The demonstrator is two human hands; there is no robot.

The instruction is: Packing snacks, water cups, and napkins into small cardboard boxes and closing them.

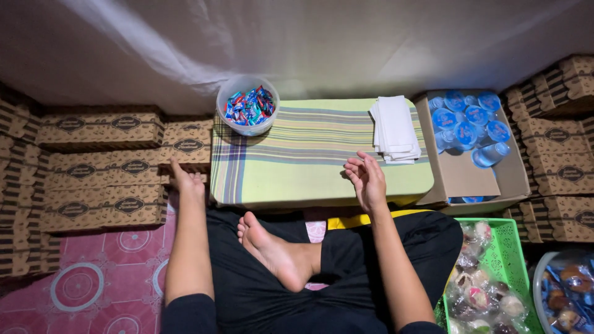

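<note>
Touching box stack, left hand; right hand empty over table edge

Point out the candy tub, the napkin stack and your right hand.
candy tub [247, 105], head view, on the wrapped candies inside.
napkin stack [394, 128], head view, top napkin's middle.
right hand [366, 176], head view, palm.

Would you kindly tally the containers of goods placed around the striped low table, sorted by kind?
Clear tub of wrapped candies: 1
Open cardboard box of sealed water cups: 1
Green plastic basket of wrapped pastries: 1
Clear container of packaged snacks: 1
Total: 4
The stacked brown cartons on both sides are too many and too hidden to count exactly.
</note>
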